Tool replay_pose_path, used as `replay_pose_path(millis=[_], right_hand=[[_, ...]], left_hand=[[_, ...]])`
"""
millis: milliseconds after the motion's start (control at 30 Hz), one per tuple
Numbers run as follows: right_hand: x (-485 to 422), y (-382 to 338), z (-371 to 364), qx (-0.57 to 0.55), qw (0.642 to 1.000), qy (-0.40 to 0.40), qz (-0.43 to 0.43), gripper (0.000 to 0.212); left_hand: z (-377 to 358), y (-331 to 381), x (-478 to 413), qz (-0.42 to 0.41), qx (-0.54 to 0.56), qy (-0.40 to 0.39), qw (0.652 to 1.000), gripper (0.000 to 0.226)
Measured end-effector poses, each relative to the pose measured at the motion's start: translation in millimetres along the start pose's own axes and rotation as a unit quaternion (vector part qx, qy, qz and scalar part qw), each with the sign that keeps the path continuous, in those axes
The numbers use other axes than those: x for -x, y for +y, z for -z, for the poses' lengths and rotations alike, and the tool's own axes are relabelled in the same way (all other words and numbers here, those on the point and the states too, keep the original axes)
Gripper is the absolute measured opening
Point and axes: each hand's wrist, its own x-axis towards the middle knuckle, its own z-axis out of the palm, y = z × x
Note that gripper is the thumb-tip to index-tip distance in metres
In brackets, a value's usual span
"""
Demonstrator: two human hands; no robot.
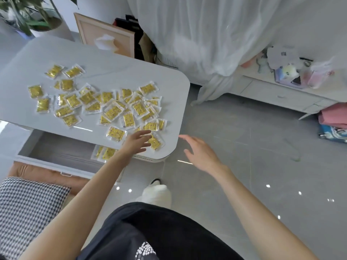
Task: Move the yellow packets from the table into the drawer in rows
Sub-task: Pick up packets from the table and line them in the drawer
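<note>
Several yellow packets (112, 111) in clear wrappers lie scattered over the white table (116, 72), thickest toward its right half. Below the table's near edge the grey drawer (62, 151) stands pulled out, with two yellow packets (105, 152) lying at its right end. My left hand (136, 142) reaches over the table's near right corner with straight, spread fingers, above a packet (155, 143) at the edge and holding nothing. My right hand (199, 154) hovers open over the floor, just right of the table corner, also holding nothing.
A houndstooth cushion (28, 207) and an orange seat (45, 175) sit at lower left beside the drawer. A potted plant (32, 14) and a leaning frame (105, 34) stand behind the table. White curtains (206, 34) and a low cabinet (281, 92) are at right. Grey tiled floor (244, 147) spreads between.
</note>
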Motion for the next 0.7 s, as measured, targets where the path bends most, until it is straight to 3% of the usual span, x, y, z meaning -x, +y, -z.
replay_pose_path(millis=[267, 467, 700], right_hand=[[-113, 56, 65, 0.040, 0.996, -0.026, 0.071, 0.052], [-217, 70, 117, 0.063, 0.989, -0.082, 0.104, 0.050], [-336, 80, 163, 0.079, 0.973, -0.134, 0.171, 0.053]], left_hand=[[-18, 43, -92, 0.045, 0.079, 0.083, 0.992, 0.031], [-34, 95, -161, 0.080, 0.119, 0.111, 0.983, 0.029], [-39, 155, -213, 0.094, 0.190, 0.197, 0.957, 0.029]])
